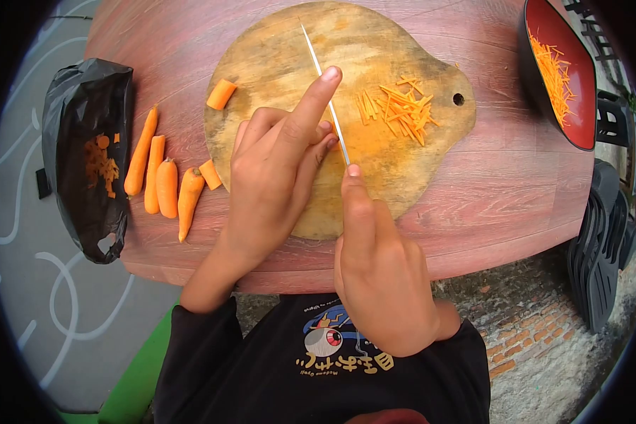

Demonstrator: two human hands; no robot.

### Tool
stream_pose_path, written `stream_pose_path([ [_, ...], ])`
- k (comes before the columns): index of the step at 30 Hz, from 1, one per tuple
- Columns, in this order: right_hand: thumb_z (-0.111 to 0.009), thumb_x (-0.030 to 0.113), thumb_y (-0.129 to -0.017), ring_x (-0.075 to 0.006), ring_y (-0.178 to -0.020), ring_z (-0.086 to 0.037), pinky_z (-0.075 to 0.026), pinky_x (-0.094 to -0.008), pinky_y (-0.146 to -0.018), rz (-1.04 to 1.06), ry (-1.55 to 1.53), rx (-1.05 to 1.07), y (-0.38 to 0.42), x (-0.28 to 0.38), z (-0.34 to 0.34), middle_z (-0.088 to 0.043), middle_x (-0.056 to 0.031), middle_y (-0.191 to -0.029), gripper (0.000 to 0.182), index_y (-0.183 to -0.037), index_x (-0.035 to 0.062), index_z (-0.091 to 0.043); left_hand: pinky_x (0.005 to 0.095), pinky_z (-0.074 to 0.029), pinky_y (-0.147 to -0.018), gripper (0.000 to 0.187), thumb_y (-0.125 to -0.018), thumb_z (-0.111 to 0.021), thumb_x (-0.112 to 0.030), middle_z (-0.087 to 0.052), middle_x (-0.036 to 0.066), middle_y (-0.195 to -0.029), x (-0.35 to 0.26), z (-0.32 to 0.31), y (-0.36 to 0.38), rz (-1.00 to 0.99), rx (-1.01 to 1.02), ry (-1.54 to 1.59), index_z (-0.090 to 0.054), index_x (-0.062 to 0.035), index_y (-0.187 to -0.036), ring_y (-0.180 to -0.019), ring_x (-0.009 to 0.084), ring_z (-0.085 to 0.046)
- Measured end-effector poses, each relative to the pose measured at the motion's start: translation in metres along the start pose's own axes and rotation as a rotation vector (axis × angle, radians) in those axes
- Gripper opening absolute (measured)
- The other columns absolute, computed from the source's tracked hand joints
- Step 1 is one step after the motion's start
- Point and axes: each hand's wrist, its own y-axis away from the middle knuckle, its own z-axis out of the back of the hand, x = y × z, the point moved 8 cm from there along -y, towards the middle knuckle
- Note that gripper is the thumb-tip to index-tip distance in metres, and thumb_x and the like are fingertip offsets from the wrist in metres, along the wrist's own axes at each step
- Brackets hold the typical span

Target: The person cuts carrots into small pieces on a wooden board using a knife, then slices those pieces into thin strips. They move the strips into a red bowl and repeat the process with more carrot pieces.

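My right hand is closed around the handle of a kitchen knife, its thumb near the base of the blade. The thin blade points away across a round wooden cutting board. On the board, my left hand has its index finger stretched against the blade. Its other fingers are bent down beside the blade on a carrot piece, almost all hidden under them. Thin carrot strips lie in a loose pile right of the knife. A short carrot chunk rests near the board's left edge.
Several peeled carrots lie left of the board, with a cut carrot piece beside it. A black plastic bag holds orange scraps. At the right edge stands a red-and-black bowl with carrot shreds. Black chairs stand beyond the table.
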Motion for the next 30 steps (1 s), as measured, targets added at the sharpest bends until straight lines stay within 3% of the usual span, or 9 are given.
stream_pose_path([
  [2,-0.061,-0.003,-0.087,-0.0449,-0.064,-0.066,-0.054,-0.0526,-0.056,0.013,0.029,-0.022,-0.001,0.001,-0.001,-0.061,-0.0231,-0.087,0.065,-0.149,-0.0032,-0.040,0.0342,-0.050,-0.076,0.077,-0.077,-0.078,0.005,-0.071,0.004,-0.085,0.001,0.000,0.000,0.019,0.002,0.017,-0.056,-0.0109,-0.149,-0.077,0.0212,-0.059],
  [4,-0.061,0.007,-0.092,-0.0179,-0.046,-0.061,-0.048,-0.0306,-0.038,0.122,0.260,-0.111,-0.001,0.009,0.001,-0.054,-0.0093,-0.073,0.053,-0.142,-0.0004,-0.046,0.0345,-0.050,-0.077,0.078,-0.077,-0.077,0.007,-0.070,0.004,-0.085,0.001,0.000,0.000,0.045,0.017,0.029,-0.055,-0.0098,-0.149,-0.078,0.0216,-0.060],
  [7,-0.062,0.008,-0.093,-0.0168,-0.045,-0.060,-0.047,-0.0297,-0.037,0.134,0.245,-0.119,-0.003,0.009,0.001,-0.054,-0.0084,-0.073,0.050,-0.140,0.0002,-0.047,0.0347,-0.051,-0.077,0.079,-0.076,-0.077,0.009,-0.070,0.005,-0.085,0.005,-0.001,0.002,0.085,0.040,0.052,-0.053,-0.0085,-0.150,-0.079,0.0220,-0.061],
  [11,-0.061,0.009,-0.093,-0.0168,-0.045,-0.061,-0.048,-0.0295,-0.037,0.142,0.203,-0.089,-0.007,0.006,-0.001,-0.054,-0.0085,-0.073,0.048,-0.139,0.0035,-0.046,0.0348,-0.051,-0.078,0.081,-0.077,-0.076,0.009,-0.071,0.006,-0.089,0.012,-0.004,0.006,0.157,0.103,0.089,-0.051,-0.0080,-0.152,-0.081,0.0219,-0.063],
  [13,-0.058,0.000,-0.091,-0.0410,-0.060,-0.066,-0.053,-0.0508,-0.049,0.043,0.094,0.056,-0.014,0.000,-0.009,-0.058,-0.0207,-0.087,0.056,-0.144,0.0013,-0.041,0.0351,-0.051,-0.078,0.079,-0.078,-0.076,0.008,-0.071,0.006,-0.090,0.010,-0.003,0.004,0.174,0.111,0.087,-0.050,-0.0079,-0.152,-0.081,0.0220,-0.063],
  [18,-0.056,0.003,-0.094,-0.0426,-0.062,-0.067,-0.054,-0.0507,-0.050,0.054,0.064,0.002,-0.032,0.006,-0.006,-0.059,-0.0225,-0.087,0.051,-0.143,0.0027,-0.040,0.0348,-0.050,-0.075,0.073,-0.084,-0.075,0.003,-0.067,0.006,-0.086,0.006,-0.005,0.005,0.108,0.059,0.036,-0.049,-0.0075,-0.152,-0.079,0.0212,-0.061],
  [20,-0.055,0.004,-0.095,-0.0431,-0.062,-0.068,-0.055,-0.0505,-0.050,0.053,0.089,-0.008,-0.031,0.006,-0.005,-0.058,-0.0231,-0.086,0.050,-0.143,0.0024,-0.041,0.0339,-0.049,-0.072,0.072,-0.086,-0.074,0.001,-0.061,0.005,-0.079,0.011,-0.004,0.008,0.210,0.088,0.006,-0.048,-0.0074,-0.153,-0.076,0.0203,-0.059],
  [23,-0.056,0.005,-0.095,-0.0427,-0.062,-0.068,-0.056,-0.0498,-0.051,0.060,0.045,-0.046,-0.026,0.006,-0.001,-0.058,-0.0236,-0.086,0.051,-0.144,0.0027,-0.041,0.0333,-0.048,-0.071,0.076,-0.085,-0.075,0.001,-0.056,0.005,-0.076,0.008,-0.003,0.005,0.127,0.044,0.044,-0.046,-0.0070,-0.154,-0.073,0.0198,-0.057],
  [30,-0.057,0.004,-0.094,-0.0414,-0.061,-0.069,-0.056,-0.0485,-0.050,0.053,0.042,-0.014,-0.023,0.009,-0.001,-0.058,-0.0233,-0.087,0.053,-0.144,0.0013,-0.041,0.0331,-0.049,-0.072,0.079,-0.082,-0.077,-0.001,-0.058,0.005,-0.076,0.014,-0.003,0.008,0.162,0.051,0.084,-0.045,-0.0067,-0.155,-0.072,0.0195,-0.057],
])
